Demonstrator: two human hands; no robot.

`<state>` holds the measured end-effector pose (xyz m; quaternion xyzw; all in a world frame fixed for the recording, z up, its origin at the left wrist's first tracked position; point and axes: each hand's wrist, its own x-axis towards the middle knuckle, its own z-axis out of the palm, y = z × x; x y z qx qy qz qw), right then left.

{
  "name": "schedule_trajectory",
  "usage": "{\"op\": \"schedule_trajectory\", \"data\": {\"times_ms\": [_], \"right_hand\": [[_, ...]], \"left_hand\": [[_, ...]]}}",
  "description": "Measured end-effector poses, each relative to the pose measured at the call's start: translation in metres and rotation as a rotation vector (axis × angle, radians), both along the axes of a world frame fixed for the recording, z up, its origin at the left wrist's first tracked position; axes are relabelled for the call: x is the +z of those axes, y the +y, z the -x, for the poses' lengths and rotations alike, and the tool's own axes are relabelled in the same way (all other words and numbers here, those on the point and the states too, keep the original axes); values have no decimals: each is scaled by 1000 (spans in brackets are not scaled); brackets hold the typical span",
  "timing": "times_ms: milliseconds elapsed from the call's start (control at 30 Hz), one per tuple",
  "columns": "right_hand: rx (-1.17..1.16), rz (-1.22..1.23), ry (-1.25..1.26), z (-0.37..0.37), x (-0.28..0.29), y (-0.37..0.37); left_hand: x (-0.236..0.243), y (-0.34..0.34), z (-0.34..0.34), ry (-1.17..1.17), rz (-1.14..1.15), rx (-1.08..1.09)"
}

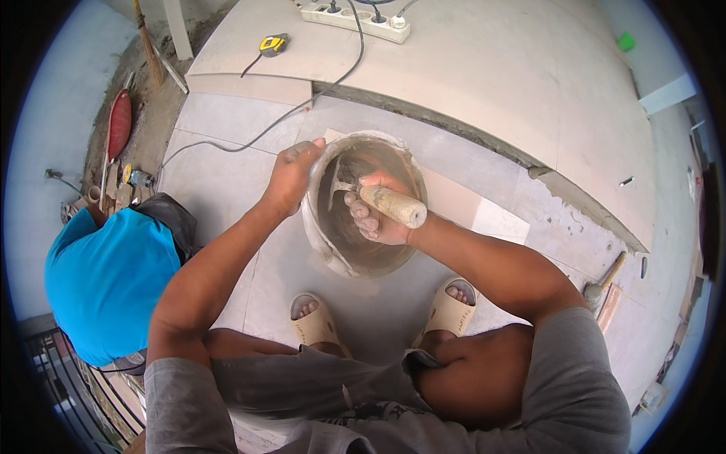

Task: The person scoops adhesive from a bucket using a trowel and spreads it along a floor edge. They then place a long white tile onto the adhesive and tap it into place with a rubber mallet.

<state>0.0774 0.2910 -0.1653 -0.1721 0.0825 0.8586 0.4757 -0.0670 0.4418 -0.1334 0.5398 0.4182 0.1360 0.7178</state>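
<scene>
A round bucket (pixel 324 246) coated in dried grey mortar stands on the tiles in front of my feet, with dark, wet-looking material inside. My left hand (pixel 296 174) is closed on its upper left rim. My right hand (pixel 372 223), over the inside of the bucket, is wrapped round the pale cylindrical handle of a trowel (pixel 401 208). The trowel's metal blade points down into the bucket and is partly hidden by the hand and the contents.
A co-worker in blue (pixel 113 287) bends at the left. A tape measure (pixel 274 44), power strip (pixel 355 23) and cable (pixel 257 132) lie ahead. A broom (pixel 147 45) and red object (pixel 119 125) are upper left. A mallet (pixel 594 291) lies right, beside a cut tile edge (pixel 454 136).
</scene>
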Motion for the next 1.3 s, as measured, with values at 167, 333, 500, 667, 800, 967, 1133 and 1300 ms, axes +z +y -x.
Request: {"op": "schedule_trajectory", "data": {"times_ms": [167, 333, 500, 667, 800, 967, 1133, 1300], "right_hand": [[366, -16, -667, -55, 18, 0], [613, -251, -1164, -52, 49, -9], [693, -516, -1612, -68, 22, -68], [766, -554, -1726, -53, 14, -71], [743, -600, -1859, -48, -26, -69], [797, -578, -1919, -66, -35, -89], [909, -463, -1978, -99, -29, -129], [656, -376, -2032, -107, 15, -128]], "left_hand": [[2, 10, 6, 71, -65, -15], [-5, 35, 6, 154, -81, -63], [-18, 71, 27, 304, -99, -52], [-29, 80, 48, 372, -107, 60], [-38, 78, 47, 340, -120, 123], [-59, 96, 62, 317, -136, 80], [-59, 94, 59, 292, -130, 57], [-47, 87, 55, 349, -171, 83]]}}
